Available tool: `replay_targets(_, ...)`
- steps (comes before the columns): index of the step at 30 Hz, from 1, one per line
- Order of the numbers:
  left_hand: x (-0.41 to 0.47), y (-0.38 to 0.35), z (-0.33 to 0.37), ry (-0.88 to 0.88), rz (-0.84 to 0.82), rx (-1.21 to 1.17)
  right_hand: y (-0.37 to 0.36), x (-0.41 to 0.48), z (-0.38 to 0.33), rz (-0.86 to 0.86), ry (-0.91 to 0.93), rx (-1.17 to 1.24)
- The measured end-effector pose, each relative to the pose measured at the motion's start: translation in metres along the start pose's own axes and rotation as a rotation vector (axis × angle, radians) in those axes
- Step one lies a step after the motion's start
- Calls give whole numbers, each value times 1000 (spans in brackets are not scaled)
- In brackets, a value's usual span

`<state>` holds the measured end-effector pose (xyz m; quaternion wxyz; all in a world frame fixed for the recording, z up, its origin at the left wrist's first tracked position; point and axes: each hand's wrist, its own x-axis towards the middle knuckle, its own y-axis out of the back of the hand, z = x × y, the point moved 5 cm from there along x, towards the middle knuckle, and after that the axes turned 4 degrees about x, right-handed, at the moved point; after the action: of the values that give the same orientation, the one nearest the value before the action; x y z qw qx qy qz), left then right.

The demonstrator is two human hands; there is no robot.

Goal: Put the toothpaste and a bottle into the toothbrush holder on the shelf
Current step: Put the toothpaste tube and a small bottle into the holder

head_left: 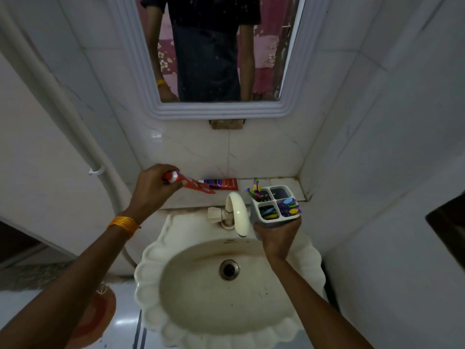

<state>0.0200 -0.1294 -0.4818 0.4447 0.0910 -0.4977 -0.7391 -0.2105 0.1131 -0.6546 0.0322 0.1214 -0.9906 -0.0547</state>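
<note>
White-tiled bathroom corner; narrow tiled shelf (281, 183) behind a cream scalloped ceramic basin (226, 285), cream curved tap (236, 210) at its back edge, framed mirror (221, 59) above.

Left hand (153, 190) is clenched round the capped end of a red and white toothpaste tube (191, 185); tube lifted off the shelf, flat tail slanting down to the right. Right hand (276, 235) grasps the base of a white plastic four-compartment toothbrush holder (275, 205), held up just in front of the shelf, to the right of the tap, tilted toward the camera.

Holder contents: coloured toothbrushes in three compartments; far-right compartment looks empty, dark inside.

Dark blue and red squeeze bottle (219, 184) lies on its side on the shelf against the wall, just behind the toothpaste tail; untouched.

Step in hand, by judgement: toothpaste picked up, not yet inserted; bottle still to go.

Next move likely calls for: carrying the tube right, over the tap, turning it near upright, lining it up with the empty compartment; holder kept steady so the brushes don't spill; then fetching the bottle and setting the holder back on the shelf.
</note>
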Motion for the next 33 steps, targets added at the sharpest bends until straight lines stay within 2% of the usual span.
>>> replay_targets(6, 8, 23, 78, -51, 46, -76, 3, 4, 7, -48, 11, 18)
replay_targets(14, 27, -25, 177, -141, -215, -18, 5, 8, 8, -88, 87, 26)
replay_targets(24, 21, -111, 198, -60, -400, 84, 8, 8, 4, -72, 89, -56)
replay_targets(33, -7, -157, 196, -49, -374, 137, 6, 4, 0, -102, 15, -52)
